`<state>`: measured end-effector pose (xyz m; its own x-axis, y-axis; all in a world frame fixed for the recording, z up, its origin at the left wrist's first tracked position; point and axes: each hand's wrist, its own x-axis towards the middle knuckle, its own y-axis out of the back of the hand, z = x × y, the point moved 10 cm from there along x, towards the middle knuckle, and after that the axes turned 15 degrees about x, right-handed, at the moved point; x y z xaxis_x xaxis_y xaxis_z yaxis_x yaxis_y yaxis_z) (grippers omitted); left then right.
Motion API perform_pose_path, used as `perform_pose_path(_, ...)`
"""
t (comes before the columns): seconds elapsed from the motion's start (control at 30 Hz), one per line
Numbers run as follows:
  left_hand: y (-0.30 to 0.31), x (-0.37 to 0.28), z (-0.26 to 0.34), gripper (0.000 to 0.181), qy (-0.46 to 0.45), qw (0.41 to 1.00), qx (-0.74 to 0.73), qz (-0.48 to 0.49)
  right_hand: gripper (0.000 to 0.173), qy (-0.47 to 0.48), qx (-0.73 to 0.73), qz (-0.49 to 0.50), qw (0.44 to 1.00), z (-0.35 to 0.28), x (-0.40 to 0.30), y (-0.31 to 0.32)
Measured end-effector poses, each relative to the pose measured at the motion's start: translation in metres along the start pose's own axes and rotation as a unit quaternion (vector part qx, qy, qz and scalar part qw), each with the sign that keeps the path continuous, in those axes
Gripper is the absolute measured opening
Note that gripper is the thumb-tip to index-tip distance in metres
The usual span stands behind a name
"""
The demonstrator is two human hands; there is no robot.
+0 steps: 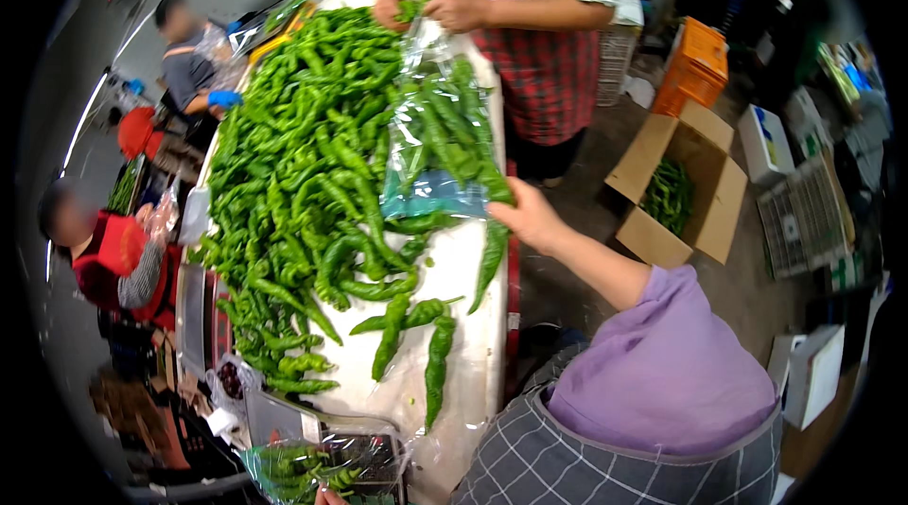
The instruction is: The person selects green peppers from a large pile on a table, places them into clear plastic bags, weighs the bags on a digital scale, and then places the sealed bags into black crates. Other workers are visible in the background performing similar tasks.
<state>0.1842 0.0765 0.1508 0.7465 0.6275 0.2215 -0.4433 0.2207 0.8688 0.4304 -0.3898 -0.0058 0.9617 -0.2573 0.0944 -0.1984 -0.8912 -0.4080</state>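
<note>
Beside the table's near edge, my right hand (528, 215) grips a long green pepper (491, 267). That hand is close to the bottom corner of a clear plastic bag of peppers (440, 129), whose top is in a co-worker's hands (454, 12). Only the fingertips of my left hand (328, 496) show at the bottom rim, pinching another clear bag of peppers (291, 466). That bag lies over a dark scale-like device (365, 452). A large heap of green peppers (305, 150) covers much of the white tabletop (447, 264). A few loose peppers (436, 370) lie nearer to me.
Across the table edge stands a person in a red checked apron (546, 72). On the floor to the right are an open cardboard box of peppers (709, 200), an orange crate (691, 65) and a grey crate (801, 218). Other people (128, 257) work beyond the table's left side.
</note>
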Motion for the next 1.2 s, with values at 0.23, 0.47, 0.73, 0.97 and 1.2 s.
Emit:
perform_pose_path(0.23, 0.004, 0.0, -0.005, 0.023, -0.055, 0.998, 0.005, 0.012, 0.043, 0.066, 0.145, 0.548, 0.821, 0.045, -0.151, 0.406)
perform_pose_path(0.47, -0.001, 0.0, -0.002, 0.018, -0.002, 1.0, -0.022, -0.002, 0.028, -0.009, 0.108, 0.527, 0.843, 0.057, -0.112, 0.366)
perform_pose_path(0.73, -0.001, -0.007, 0.002, 0.018, 0.057, 0.998, 0.0, 0.026, 0.023, 0.056, -0.14, -0.117, 0.982, -0.005, 0.1, -0.07)
perform_pose_path(0.97, 0.004, -0.005, -0.002, 0.019, 0.108, 0.989, 0.095, 0.044, 0.025, 0.107, -0.315, -0.205, 0.92, 0.058, 0.213, -0.187)
perform_pose_path(1.2, -0.006, -0.005, -0.016, 0.019, 0.163, 0.983, 0.079, 0.039, 0.053, -0.023, -0.538, -0.198, 0.819, 0.133, 0.238, -0.211)
